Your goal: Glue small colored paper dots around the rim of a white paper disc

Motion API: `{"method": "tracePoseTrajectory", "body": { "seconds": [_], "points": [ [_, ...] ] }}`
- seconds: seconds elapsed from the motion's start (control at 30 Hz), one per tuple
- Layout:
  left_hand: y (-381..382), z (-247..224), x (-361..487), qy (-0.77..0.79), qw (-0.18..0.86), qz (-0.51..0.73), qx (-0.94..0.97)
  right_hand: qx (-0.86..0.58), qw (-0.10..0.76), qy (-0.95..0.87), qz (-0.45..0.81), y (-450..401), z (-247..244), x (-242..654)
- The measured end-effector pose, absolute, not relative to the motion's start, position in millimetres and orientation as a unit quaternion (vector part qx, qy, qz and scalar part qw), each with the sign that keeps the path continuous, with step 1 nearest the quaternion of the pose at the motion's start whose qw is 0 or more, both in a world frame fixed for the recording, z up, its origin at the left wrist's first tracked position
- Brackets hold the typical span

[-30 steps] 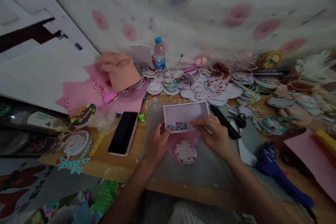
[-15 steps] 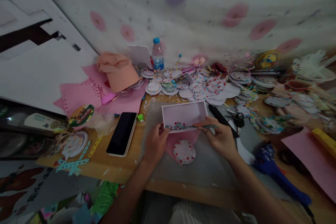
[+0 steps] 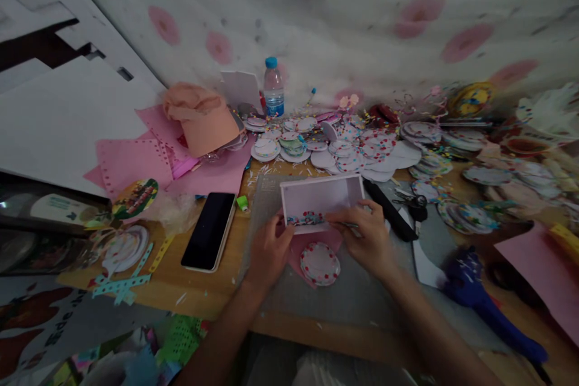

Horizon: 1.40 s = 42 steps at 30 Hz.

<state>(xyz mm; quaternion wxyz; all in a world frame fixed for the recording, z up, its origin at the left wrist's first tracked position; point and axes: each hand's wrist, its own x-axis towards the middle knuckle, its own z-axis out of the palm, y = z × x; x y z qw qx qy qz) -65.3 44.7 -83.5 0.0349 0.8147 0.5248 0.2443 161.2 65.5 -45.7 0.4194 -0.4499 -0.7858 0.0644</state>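
White box, left hand pinching its near-left corner, right hand pinching a thin tool: best held steady, tilted, so small bits don't scatter.

A shallow white box, open-topped and tilted, sits mid-frame; small multicoloured pieces lie heaped along its lower side, towards the left.

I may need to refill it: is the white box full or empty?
Neither: small coloured pieces lie along the near edge of the white box, while its visible floor beyond them is bare.
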Motion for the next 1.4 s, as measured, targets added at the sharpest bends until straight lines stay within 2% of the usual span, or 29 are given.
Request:
{"method": "tracePoseTrajectory", "body": {
  "seconds": [0.6,0.9,1.07,1.2,1.3,1.4],
  "points": [
    [45,-81,-65,0.543,0.074,0.225,0.806,-0.448,0.409,-0.794,0.047,77,-53,153],
    [45,-81,-66,0.541,0.098,0.25,0.797,-0.475,0.499,-0.716,0.114,71,-49,154],
    [54,-78,-66,0.54,0.086,0.248,0.8,-0.477,0.584,-0.635,0.168,63,-34,153],
    [58,-63,-62,0.549,0.073,0.295,0.779,-0.479,0.613,-0.601,0.184,48,-18,157],
    [47,-38,-53,0.532,0.114,0.396,0.74,-0.476,0.614,-0.597,0.201,32,-10,157],
    [26,-11,-42,0.495,0.243,0.452,0.701,-0.461,0.622,-0.597,0.208,16,-5,154]
  ]
}}
